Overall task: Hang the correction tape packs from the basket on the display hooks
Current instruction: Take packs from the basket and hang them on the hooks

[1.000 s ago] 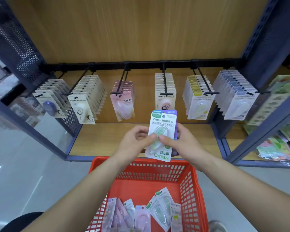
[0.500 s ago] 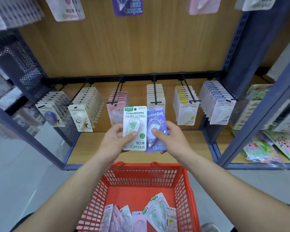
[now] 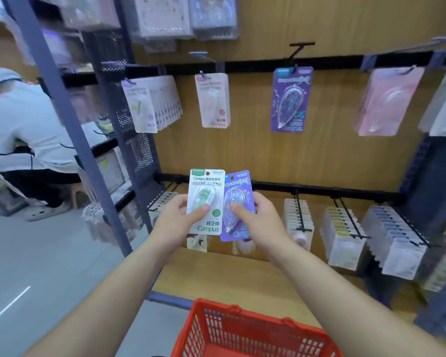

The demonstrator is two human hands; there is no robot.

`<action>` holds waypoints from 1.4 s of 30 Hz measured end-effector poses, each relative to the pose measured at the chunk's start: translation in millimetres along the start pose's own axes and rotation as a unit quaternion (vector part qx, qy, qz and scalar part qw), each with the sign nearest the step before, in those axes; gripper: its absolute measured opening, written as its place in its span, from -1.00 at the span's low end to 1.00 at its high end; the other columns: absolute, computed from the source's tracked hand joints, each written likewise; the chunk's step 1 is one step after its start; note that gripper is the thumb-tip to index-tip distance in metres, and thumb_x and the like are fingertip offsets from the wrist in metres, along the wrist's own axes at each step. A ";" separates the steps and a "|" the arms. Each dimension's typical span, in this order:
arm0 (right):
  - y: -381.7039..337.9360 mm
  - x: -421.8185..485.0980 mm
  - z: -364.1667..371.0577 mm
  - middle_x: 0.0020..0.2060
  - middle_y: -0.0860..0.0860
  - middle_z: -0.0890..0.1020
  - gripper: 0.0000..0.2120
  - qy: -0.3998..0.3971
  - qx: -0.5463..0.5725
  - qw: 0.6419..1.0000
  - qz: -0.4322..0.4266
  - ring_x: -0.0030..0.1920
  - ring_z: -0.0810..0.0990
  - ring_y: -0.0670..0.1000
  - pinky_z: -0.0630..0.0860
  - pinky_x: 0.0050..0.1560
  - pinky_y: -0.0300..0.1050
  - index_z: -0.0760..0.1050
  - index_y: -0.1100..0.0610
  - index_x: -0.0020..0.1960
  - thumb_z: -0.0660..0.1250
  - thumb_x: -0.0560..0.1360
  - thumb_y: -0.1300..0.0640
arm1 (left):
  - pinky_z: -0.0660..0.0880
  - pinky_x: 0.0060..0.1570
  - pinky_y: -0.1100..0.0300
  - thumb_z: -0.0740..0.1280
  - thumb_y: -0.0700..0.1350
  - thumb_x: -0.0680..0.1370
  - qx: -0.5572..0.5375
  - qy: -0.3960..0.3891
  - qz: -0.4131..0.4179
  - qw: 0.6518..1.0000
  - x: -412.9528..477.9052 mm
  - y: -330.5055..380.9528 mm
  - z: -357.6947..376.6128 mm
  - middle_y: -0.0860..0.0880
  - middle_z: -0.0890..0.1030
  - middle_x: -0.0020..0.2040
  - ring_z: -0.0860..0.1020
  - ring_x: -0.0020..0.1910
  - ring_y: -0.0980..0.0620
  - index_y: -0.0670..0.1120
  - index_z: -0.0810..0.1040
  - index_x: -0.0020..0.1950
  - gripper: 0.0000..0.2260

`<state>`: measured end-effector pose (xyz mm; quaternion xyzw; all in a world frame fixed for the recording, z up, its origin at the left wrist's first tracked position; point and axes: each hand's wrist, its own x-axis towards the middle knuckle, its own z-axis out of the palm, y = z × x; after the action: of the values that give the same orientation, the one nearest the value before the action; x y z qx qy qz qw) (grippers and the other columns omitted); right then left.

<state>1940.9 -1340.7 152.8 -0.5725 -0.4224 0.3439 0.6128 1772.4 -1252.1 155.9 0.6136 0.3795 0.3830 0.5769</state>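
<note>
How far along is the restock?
Looks done: one hanging purple pack on the upper rail. In hand: left hand holds a green pack, right hand a purple pack, neither hooked yet. Left: both, plus whatever the red basket holds; its inside is out of view.

The white and green pack [image 3: 206,200] in the left hand [image 3: 175,220] has a green top strip, a green dot and green letters. The purple pack [image 3: 238,204] in the right hand [image 3: 258,222] has pale letters. Above the right hand, the hanging purple pack [image 3: 290,99] has a blue top. Below both hands, the basket [image 3: 242,328] is red with rows of little holes.
</note>
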 end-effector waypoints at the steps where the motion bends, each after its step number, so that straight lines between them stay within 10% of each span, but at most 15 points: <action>1: -8.6 4.8 7.0 -0.13 -0.10 0.73 -0.95 -0.006 0.005 1.000 -0.004 -0.19 0.72 -0.13 0.54 -0.33 -0.29 0.56 0.08 0.08 0.38 0.62 0.16 | 0.57 -0.33 0.22 0.46 -0.11 0.58 0.006 0.006 0.006 1.000 2.4 9.9 -8.5 -0.05 0.75 0.03 0.74 -0.10 -0.01 -0.07 0.55 0.20 -0.78; 14: -62.1 43.8 34.3 0.01 -0.02 0.73 -0.90 0.022 -0.010 0.999 -0.027 0.03 0.72 0.07 0.63 0.13 0.24 0.55 0.03 0.13 0.33 0.63 0.07 | 0.60 -0.03 0.03 0.29 -0.10 0.67 -0.085 -0.036 0.018 0.996 25.2 72.9 -26.6 -0.10 0.74 0.06 0.71 -0.05 -0.06 -0.12 0.61 0.21 -0.81; 19: -62.6 19.2 1.4 0.01 0.11 0.74 -0.70 0.017 0.141 0.989 0.048 -0.06 0.76 0.09 0.71 -0.16 0.04 0.50 0.13 0.27 0.13 0.73 -0.03 | 0.59 0.16 -0.29 0.43 -0.04 0.59 -0.109 -0.085 0.009 0.990 19.6 59.0 46.4 -0.14 0.71 0.15 0.69 0.13 -0.19 -0.15 0.53 0.31 -0.66; 22: -57.2 7.1 -37.8 0.08 0.04 0.72 -0.72 0.052 0.075 0.995 0.031 -0.05 0.75 -0.04 0.68 -0.12 -0.12 0.50 0.09 0.27 0.23 0.69 -0.06 | 0.66 -0.04 -0.14 0.47 -0.13 0.55 -0.094 -0.085 0.023 0.992 14.9 57.2 91.2 -0.08 0.74 0.05 0.73 0.01 -0.12 -0.15 0.46 0.27 -0.66; 27: -55.0 -11.9 -106.4 0.07 -0.01 0.74 -0.81 0.121 0.032 0.992 0.018 0.07 0.74 0.04 0.62 0.21 0.19 0.57 0.05 0.22 0.30 0.66 0.02 | 0.61 -0.11 0.02 0.44 -0.08 0.58 -0.081 -0.120 0.038 0.989 5.9 61.8 152.3 -0.05 0.74 0.08 0.73 0.03 -0.08 -0.07 0.56 0.24 -0.74; 42: -138.1 -17.3 -325.3 0.06 -0.09 0.72 -0.82 0.358 -0.019 0.925 -0.129 0.00 0.72 -0.09 0.66 -0.08 -0.13 0.53 0.01 0.26 0.26 0.69 0.14 | 0.66 -0.21 0.07 0.49 -0.27 0.54 -0.057 -0.169 0.115 0.977 21.0 104.0 278.6 -0.05 0.73 0.06 0.73 -0.06 0.00 0.03 0.45 0.27 -0.60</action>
<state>2221.8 -1505.0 291.7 -0.6095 -0.2515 0.0259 0.7514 2036.7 -1354.1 249.0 0.6751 0.1812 0.3589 0.6185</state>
